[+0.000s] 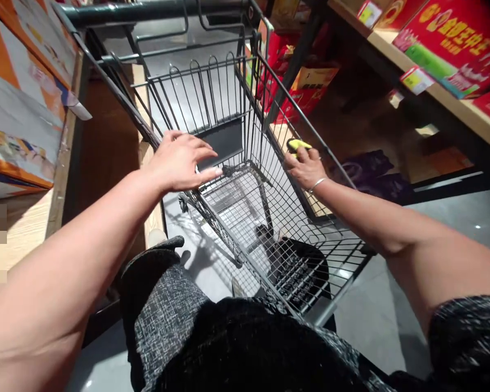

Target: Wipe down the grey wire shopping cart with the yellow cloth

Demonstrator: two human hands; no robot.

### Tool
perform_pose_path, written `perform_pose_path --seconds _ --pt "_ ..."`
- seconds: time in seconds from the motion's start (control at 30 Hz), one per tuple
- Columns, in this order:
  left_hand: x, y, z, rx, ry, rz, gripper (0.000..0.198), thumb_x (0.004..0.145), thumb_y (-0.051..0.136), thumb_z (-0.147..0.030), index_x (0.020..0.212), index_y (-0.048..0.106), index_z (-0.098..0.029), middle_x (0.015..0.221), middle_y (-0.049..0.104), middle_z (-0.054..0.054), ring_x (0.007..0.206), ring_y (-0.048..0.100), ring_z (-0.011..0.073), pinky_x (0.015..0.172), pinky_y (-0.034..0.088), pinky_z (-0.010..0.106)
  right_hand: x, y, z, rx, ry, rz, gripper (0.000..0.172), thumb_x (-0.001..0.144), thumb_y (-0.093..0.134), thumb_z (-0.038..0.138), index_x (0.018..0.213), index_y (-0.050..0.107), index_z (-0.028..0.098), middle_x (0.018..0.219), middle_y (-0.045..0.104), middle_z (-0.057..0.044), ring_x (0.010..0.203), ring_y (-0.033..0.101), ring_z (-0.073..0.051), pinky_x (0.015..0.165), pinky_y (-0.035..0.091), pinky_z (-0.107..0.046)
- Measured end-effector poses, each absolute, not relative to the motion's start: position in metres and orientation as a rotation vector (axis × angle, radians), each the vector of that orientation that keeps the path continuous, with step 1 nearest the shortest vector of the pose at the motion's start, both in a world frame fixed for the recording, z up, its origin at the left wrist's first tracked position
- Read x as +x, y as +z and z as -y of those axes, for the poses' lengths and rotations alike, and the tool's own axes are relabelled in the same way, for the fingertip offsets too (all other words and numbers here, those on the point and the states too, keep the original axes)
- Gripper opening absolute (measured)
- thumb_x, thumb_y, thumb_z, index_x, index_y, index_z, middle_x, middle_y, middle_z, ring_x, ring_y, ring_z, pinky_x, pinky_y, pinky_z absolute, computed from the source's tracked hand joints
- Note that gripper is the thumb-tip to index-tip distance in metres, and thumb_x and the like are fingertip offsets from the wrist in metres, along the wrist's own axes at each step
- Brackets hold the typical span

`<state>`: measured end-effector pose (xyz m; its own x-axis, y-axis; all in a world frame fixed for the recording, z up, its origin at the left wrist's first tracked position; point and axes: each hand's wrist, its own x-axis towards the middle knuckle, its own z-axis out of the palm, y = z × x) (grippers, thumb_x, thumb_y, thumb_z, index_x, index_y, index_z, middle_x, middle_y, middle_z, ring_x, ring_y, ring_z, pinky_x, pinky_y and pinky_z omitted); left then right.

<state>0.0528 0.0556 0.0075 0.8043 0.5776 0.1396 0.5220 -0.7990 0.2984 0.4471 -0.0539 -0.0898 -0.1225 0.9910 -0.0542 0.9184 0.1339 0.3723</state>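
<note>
A dark wire shopping cart (218,87) stands tilted across the view, and its mesh basket shows no goods. My left hand (183,160) is at the cart's left side rail, palm down, with fingers stretched and thumb apart. Whether its palm touches the rail I cannot tell. Inside the basket's right side, my right hand (306,167) has its fingers closed around a small yellow-and-black object (298,145). Most of that object is covered by the fingers, so its kind is unclear. A bracelet circles the right wrist.
Orange-and-white boxes (32,81) stand on a wooden shelf at left. Red gift boxes (453,43) line the right shelf (445,103), with price tags along its edge. Purple packages (367,169) lie beneath it. My legs (175,310) are close against the cart.
</note>
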Motion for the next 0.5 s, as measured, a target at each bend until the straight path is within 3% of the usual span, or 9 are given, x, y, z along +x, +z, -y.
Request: perform_pose_path --seconds 0.1,0.23,0.5 --pt "0.052 0.005 -0.032 2.816 0.282 -0.781 0.052 0.087 0.04 -0.069 0.111 0.078 -0.042 0.108 0.077 0.0 0.113 0.063 0.0332 0.114 0.028 0.059 0.436 -0.132 0.072 1.697 0.079 -2.108 0.04 0.102 0.033 0.021 0.113 0.071 0.02 0.148 0.049 -0.008 0.139 0.03 -0.039 0.106 0.027 -0.056" --pt "0.049 0.003 -0.027 2.889 0.345 -0.854 0.053 0.093 0.033 -0.057 0.118 0.077 -0.04 0.116 0.076 -0.001 0.115 0.063 0.0326 0.111 0.031 0.06 0.427 -0.182 0.096 1.664 -0.192 -2.074 0.036 0.098 0.039 0.02 0.108 0.073 0.023 0.142 0.053 -0.008 0.136 0.034 -0.037 0.105 0.027 -0.055" --pt "0.065 0.003 -0.041 2.759 0.351 -0.961 0.052 0.091 0.036 -0.058 0.123 0.074 -0.04 0.122 0.074 -0.002 0.126 0.056 0.0345 0.117 0.021 0.061 0.414 -0.238 0.115 1.931 -0.336 -1.798 0.036 0.091 0.046 0.016 0.12 0.065 0.027 0.133 0.049 -0.014 0.122 0.041 -0.035 0.094 0.04 -0.05"
